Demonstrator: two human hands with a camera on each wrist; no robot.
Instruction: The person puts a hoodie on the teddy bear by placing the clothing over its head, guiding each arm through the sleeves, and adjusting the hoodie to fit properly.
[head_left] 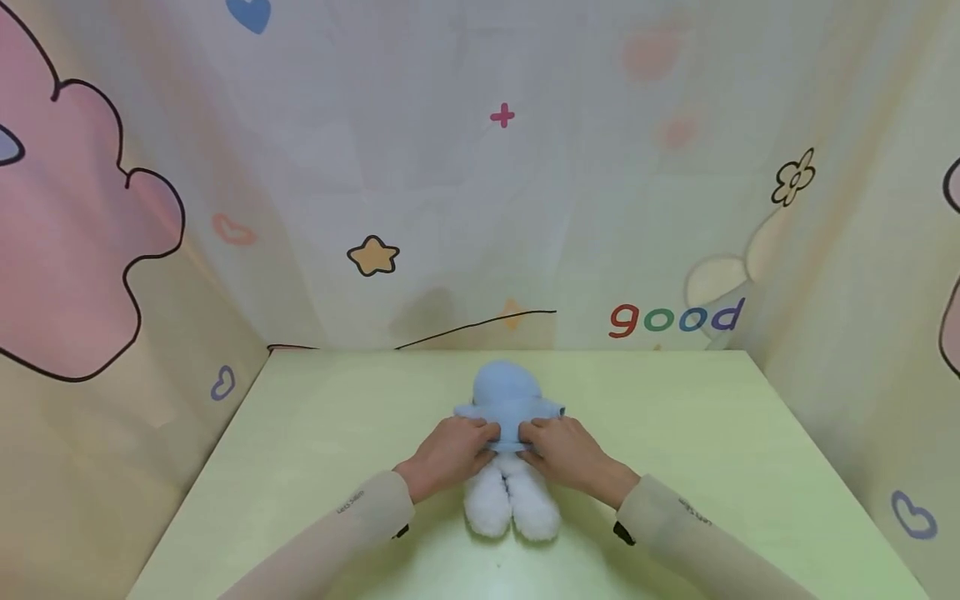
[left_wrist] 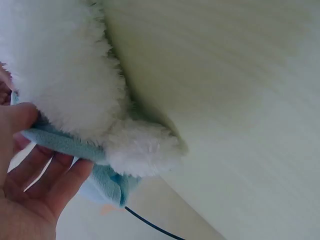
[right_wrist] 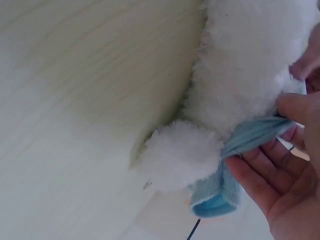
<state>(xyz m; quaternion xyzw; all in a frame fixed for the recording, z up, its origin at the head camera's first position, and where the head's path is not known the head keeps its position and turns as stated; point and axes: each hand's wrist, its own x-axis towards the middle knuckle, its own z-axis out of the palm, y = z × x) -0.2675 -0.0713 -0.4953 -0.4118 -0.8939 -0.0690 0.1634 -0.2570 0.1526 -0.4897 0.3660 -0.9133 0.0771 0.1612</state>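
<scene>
A white, fluffy plush toy (head_left: 491,504) lies on the table, its legs toward me. It wears a light blue top (head_left: 510,410), and a rounded blue part (head_left: 506,383) covers its head. My left hand (head_left: 453,446) pinches the top's lower hem on the left side, thumb on one face of the cloth and fingers on the other, as the left wrist view shows. On the right side, my right hand (head_left: 573,450) pinches the same hem between thumb and fingers. A loose blue sleeve (right_wrist: 215,200) hangs beside a white paw (right_wrist: 180,155) in the right wrist view. The toy's face is hidden.
The pale green table (head_left: 322,417) reaches back to a printed cloth backdrop (head_left: 450,167), with cloth walls at left and right. Light sleeves (head_left: 690,533) cover both forearms.
</scene>
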